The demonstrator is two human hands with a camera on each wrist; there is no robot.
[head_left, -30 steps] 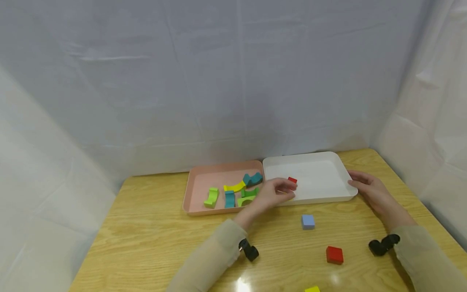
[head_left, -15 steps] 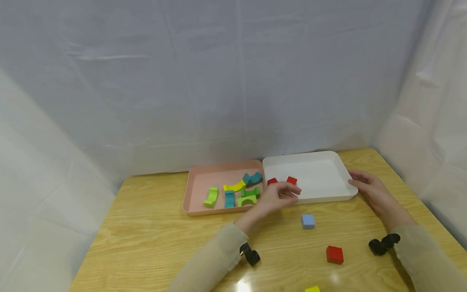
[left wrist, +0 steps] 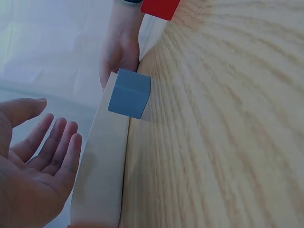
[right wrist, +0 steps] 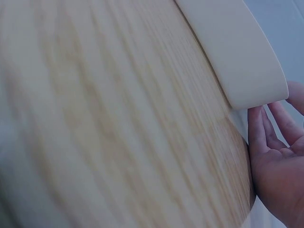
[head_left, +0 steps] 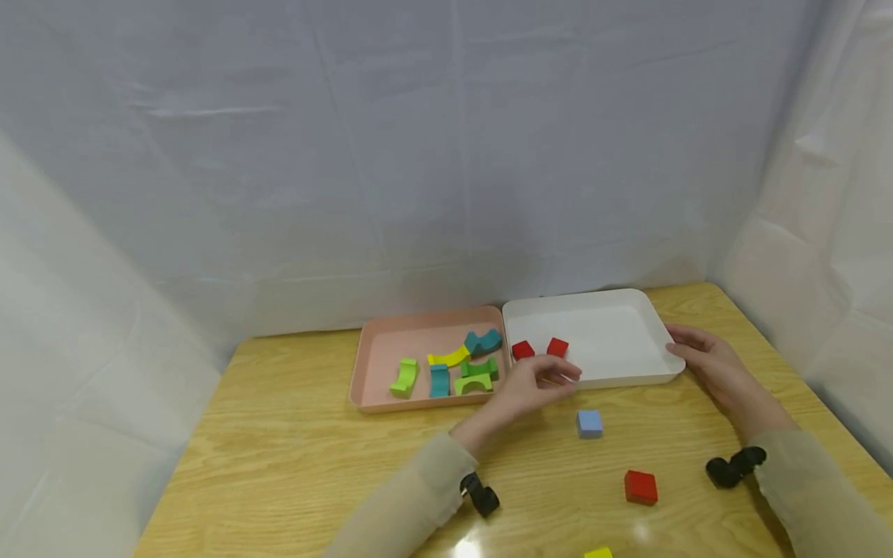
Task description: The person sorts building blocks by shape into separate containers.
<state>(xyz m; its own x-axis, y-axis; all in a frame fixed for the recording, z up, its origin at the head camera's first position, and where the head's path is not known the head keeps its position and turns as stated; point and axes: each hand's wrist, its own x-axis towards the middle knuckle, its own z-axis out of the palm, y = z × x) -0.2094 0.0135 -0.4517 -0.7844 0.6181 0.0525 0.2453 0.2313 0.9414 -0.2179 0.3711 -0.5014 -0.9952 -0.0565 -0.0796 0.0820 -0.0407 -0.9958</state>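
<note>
My left hand, bare and holding nothing, hovers at the near left part of the white tray, fingers loosely bent. In the left wrist view, the palm and parted fingers show beside the tray's long wall. Two red blocks lie inside the tray, partly behind this hand. At the tray's right end, my right hand holds the edge, thumb at the rim and fingers against the outer wall. On the table in front sits a light blue cube, and nearer me a red block.
A pink tray adjoins the white tray on the left, with several curved blocks in yellow, teal and green. A yellow block is cut off by the lower frame edge. White cloth hangs behind the wooden table.
My left hand has drawn back slightly toward me and to the right, uncovering a second red block in the white tray. The right hand has stayed at the tray's edge.
</note>
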